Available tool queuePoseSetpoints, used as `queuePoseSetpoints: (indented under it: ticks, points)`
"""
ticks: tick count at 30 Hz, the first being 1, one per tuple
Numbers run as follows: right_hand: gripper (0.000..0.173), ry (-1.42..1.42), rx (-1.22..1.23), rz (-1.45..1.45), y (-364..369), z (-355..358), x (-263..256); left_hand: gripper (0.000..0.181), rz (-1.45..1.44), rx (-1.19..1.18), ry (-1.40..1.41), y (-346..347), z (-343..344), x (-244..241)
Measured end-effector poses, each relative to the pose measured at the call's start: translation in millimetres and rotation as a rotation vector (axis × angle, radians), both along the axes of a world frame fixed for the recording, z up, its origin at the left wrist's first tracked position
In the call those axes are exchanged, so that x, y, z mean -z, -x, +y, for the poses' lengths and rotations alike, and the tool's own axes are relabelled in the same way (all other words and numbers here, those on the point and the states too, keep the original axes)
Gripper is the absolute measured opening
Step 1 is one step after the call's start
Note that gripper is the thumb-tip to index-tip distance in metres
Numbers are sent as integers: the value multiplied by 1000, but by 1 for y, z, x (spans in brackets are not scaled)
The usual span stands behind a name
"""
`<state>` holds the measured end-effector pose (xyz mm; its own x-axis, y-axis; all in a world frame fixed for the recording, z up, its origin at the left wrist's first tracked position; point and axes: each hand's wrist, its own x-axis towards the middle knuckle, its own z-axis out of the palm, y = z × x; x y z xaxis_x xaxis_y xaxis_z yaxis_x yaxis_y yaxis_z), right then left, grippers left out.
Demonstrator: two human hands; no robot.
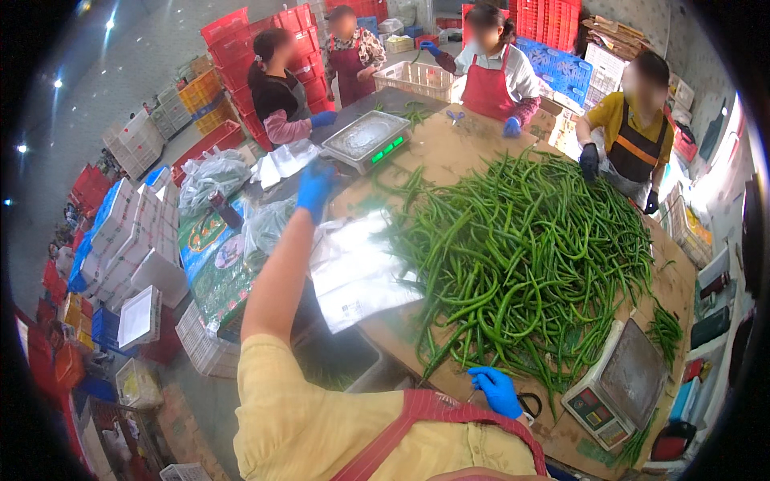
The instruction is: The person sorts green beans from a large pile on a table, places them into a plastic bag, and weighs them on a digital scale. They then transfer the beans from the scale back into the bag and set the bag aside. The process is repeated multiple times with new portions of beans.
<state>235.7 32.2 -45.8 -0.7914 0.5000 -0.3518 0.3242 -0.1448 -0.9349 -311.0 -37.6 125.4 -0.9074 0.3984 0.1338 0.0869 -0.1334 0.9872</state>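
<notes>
My left hand, in a blue glove and blurred, reaches out close to the far digital scale. Whether it grips anything is not clear. Under that arm lies a stack of white plastic bags. A large heap of long green chili peppers covers much of the cardboard-topped table. My right hand, also blue-gloved, is at the table's near edge, just short of the heap, with its fingers partly bent. A black loop handle shows beside it. To its right stands a second digital scale.
Several people in aprons stand around the far side, one with a black glove at the heap. Blue-handled scissors lie far back. Bagged goods, a dark bottle and white foam boxes are at left. Red crates rise behind.
</notes>
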Motion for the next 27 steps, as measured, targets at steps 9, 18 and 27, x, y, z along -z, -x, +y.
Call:
queuePoseSetpoints:
  ticks: [9, 18, 27]
  points:
    - [34, -729, -400, -40, -52, 61, -25, 42, 70, 580, 238, -152, 69, 31]
    - [31, -1125, -1041, 87, 26, 81, -179, 49, -120, 1120, 484, -298, 59, 120]
    - [25, -851, -764, 698, -45, 3, -307, 43, -79, 1157, 610, -338, 42, 145]
